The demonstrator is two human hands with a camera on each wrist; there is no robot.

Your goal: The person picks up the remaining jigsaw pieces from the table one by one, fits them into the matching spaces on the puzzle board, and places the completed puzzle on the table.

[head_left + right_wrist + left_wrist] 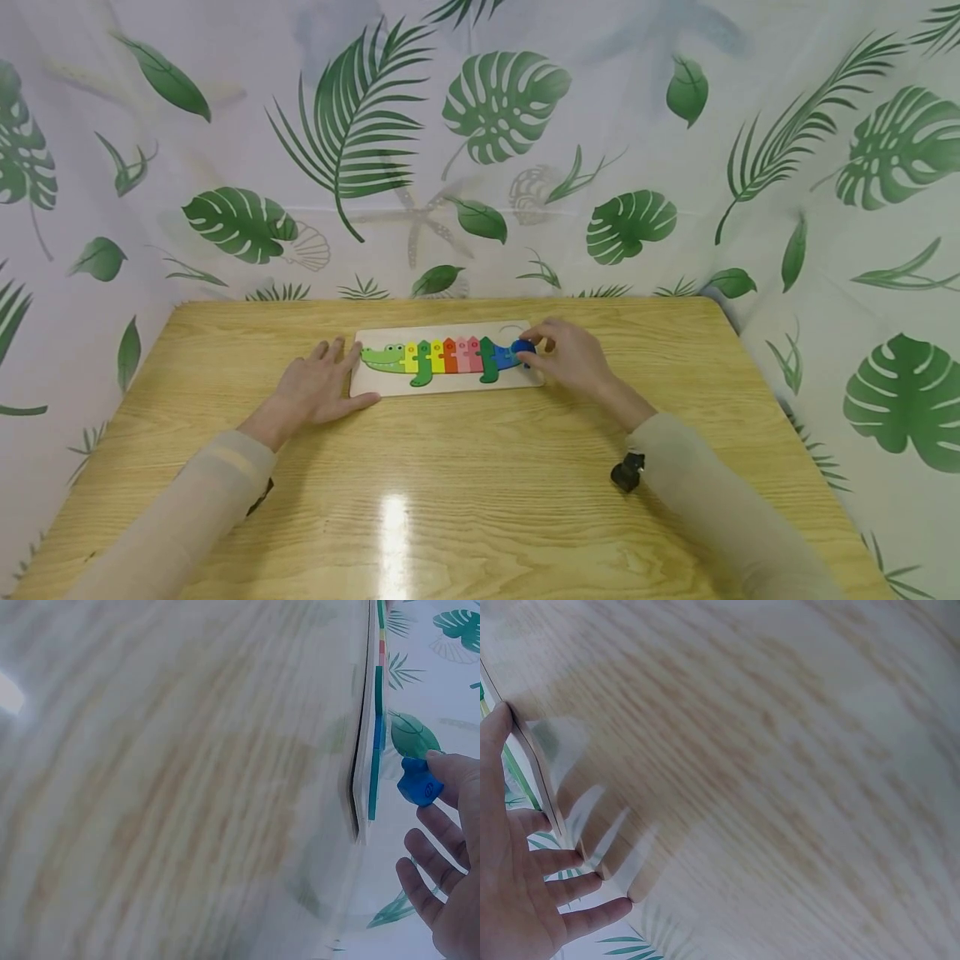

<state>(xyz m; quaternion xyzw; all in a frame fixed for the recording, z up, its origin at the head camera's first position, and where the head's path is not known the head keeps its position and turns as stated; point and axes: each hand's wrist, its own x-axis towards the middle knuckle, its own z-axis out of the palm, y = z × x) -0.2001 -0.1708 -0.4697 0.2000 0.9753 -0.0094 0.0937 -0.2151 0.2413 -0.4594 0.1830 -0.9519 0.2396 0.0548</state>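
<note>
A pale wooden puzzle board [457,386] lies near the far side of the table, filled with a row of coloured crocodile pieces [450,356] from a green head at the left to blue at the right. My left hand [315,387] rests at the board's left end, fingers spread, thumb at the near corner. Between the thumb and index finger of my right hand [572,358] is a small blue puzzle piece [420,782] with a printed mark. In the right wrist view it is raised off the board, over its right end; the other fingers are loosely extended.
The light wooden table [487,500] carries the board near its back edge. A curtain with green leaf prints [405,167] hangs behind and along both sides. A small black device [628,473] is attached at the right sleeve.
</note>
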